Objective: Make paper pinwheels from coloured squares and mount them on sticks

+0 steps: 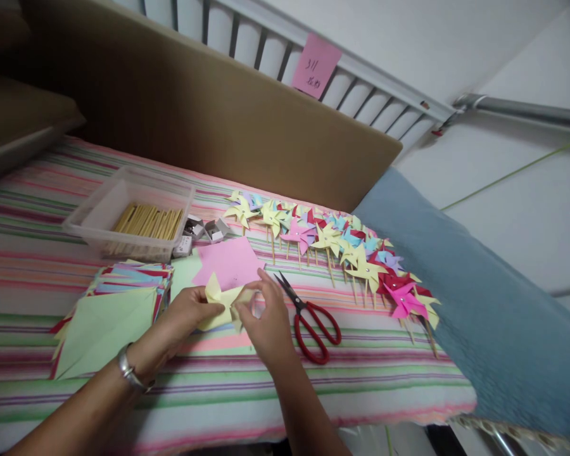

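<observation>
Between my two hands is a pale yellow paper pinwheel (221, 305), with some of its corners folded up. My left hand (190, 311), a metal bangle (132, 368) on its wrist, pinches the pinwheel's left side between thumb and fingers. On the other side, my right hand (266, 316) has its thumb and finger closed at a curled corner of the same paper. A pink paper sheet (232, 261) lies just beyond the hands. Red-handled scissors (308, 320) rest right of my right hand, blades pointing away from me.
Stacked cut paper squares (107, 329) lie on the left. A clear plastic box (128, 183) holds wooden sticks (147, 221), with small white boxes (215, 230) beside it. Finished pinwheels (330, 237) on sticks line the right. A brown board (247, 133) stands behind the striped cloth (361, 392).
</observation>
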`<move>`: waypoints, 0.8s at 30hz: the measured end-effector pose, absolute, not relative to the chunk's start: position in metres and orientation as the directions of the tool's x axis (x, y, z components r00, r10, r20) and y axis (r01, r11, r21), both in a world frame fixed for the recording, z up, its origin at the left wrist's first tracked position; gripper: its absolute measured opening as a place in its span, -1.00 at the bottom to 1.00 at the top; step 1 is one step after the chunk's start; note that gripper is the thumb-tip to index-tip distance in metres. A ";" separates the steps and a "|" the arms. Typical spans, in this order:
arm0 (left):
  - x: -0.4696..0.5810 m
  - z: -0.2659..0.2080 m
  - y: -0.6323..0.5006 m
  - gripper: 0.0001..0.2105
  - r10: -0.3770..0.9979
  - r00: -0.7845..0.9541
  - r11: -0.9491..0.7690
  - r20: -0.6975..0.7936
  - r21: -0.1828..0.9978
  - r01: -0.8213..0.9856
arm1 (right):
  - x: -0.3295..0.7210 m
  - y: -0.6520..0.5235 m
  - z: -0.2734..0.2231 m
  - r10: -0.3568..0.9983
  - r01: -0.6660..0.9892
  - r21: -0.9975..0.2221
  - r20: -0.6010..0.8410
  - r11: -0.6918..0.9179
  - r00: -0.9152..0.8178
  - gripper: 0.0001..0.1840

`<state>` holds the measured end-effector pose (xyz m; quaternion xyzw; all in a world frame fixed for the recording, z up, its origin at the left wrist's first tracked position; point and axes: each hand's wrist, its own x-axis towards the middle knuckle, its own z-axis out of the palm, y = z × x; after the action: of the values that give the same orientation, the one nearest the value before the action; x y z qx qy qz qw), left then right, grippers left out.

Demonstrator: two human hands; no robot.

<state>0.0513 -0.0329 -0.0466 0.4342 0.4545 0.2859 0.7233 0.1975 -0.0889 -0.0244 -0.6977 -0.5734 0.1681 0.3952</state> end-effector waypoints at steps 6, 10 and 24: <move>0.056 -0.064 -0.036 -0.90 0.750 0.584 0.315 -0.311 0.944 0.097 | 0.203 -0.089 -0.018 0.985 0.682 -0.729 0.148 0.048 0.089 -0.46; 0.060 -0.069 -0.036 -0.88 0.733 0.634 0.217 -0.246 0.968 0.125 | 0.203 -0.090 -0.022 0.999 0.691 -0.722 0.045 0.025 0.012 -0.40; 0.054 -0.043 -0.036 -0.72 0.789 0.528 0.410 -0.313 0.909 -0.074 | 0.210 -0.083 -0.028 0.976 0.090 -0.979 -0.171 -0.184 0.136 -0.55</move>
<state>0.0539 -0.0358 -0.0426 0.4591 0.3896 0.2900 0.7439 0.2103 -0.0832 -0.0278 -0.5985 -0.4451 0.4837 0.4581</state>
